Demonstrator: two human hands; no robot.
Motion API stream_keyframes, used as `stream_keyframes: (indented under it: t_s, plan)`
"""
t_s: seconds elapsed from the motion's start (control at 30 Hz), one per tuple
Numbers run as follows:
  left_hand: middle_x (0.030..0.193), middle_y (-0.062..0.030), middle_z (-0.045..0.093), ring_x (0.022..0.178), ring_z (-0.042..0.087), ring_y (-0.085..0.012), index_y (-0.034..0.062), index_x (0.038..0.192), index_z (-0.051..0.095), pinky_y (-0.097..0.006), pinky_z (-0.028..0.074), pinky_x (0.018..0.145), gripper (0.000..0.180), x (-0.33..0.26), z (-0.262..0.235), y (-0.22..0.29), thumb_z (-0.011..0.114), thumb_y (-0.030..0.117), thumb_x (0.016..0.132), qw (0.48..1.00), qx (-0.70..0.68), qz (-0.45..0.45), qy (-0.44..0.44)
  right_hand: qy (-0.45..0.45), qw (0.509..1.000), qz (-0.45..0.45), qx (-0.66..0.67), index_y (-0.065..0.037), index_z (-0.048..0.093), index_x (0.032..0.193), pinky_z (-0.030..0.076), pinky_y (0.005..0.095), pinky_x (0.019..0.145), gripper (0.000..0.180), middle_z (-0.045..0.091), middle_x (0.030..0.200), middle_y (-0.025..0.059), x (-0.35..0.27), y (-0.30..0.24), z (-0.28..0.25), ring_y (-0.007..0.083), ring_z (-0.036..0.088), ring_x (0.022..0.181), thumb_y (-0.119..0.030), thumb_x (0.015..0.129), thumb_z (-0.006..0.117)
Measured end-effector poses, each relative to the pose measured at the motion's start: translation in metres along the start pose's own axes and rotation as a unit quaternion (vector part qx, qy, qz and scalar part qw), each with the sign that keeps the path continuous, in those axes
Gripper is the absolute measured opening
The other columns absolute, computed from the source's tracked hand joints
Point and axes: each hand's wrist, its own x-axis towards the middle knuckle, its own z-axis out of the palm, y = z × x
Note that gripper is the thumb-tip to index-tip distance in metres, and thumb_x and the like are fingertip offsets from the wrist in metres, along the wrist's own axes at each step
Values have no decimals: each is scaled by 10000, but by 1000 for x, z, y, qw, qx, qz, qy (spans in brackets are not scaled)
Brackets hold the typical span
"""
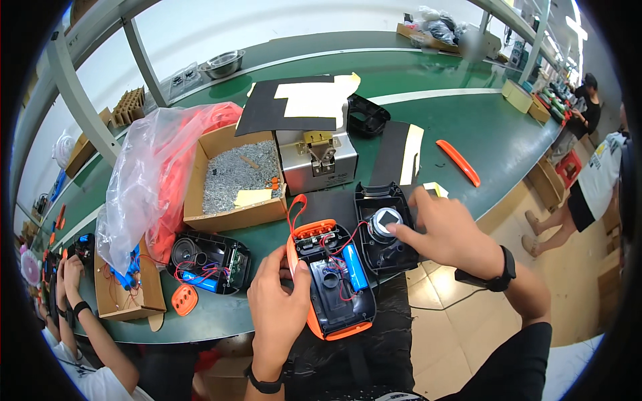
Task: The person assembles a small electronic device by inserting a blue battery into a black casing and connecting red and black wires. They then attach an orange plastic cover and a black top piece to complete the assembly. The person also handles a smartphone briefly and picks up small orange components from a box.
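Observation:
In front of me lies an opened device in two halves joined by thin wires. My left hand [278, 299] grips the orange-and-black casing half [326, 294] by its left edge. Inside it sit a blue cylindrical battery [354, 266] and a small circuit board; a red strap loop [296, 212] sticks up from its top. My right hand [447, 234] holds the black casing half [388, 254] at its right edge, thumb on the round speaker [385, 222] in it. Its other fingertips are partly hidden behind that edge.
A cardboard box of small screws [239, 170] stands beyond, beside a metal dispenser [317, 160] topped with black card. Another opened device [210, 260] lies left, near an orange cover [184, 300]. An orange strip [458, 162] lies right. A co-worker's hands [69, 274] work at far left.

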Motion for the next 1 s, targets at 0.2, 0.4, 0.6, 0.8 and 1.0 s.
stream_keyframes:
  t_s: [0.2,0.4,0.6,0.8,1.0]
  plan:
    - [1020,-135,708,806,694,-184,-55,1271,628,-309,551,658,360,6,10,-2,653,134,965,996,-78,-29,21,-14,968,88,236,145,480,1273,513,363,585,717,633,750,121,-7,22,34,218,622,647,-363,883,804]
    - [894,-56,670,732,587,-64,-55,1242,625,-264,460,602,297,7,4,-6,591,131,1014,988,-144,-55,-16,-43,831,144,536,45,505,1298,525,296,745,519,671,979,99,-10,30,45,134,650,873,-127,885,768]
    - [836,-15,633,783,582,-58,-29,1263,574,-243,452,700,302,7,6,-9,561,140,1013,966,-239,-96,-15,-112,686,203,690,-9,581,1242,567,325,818,388,698,1039,71,-8,30,45,149,700,937,-110,885,693]
    - [1148,-126,686,991,692,-212,-3,1290,580,-349,565,891,423,9,7,-8,453,282,1006,812,-546,-193,-77,-131,531,193,814,-7,660,1168,581,376,892,277,745,1082,63,-18,25,42,192,725,996,-169,953,597]
    - [1188,-126,702,1011,705,-248,31,1313,586,-392,583,889,465,12,13,-1,441,347,1005,701,-684,-180,-93,-205,455,159,852,45,617,1269,525,470,1026,400,722,1227,156,-29,21,62,270,709,1104,-209,972,532]
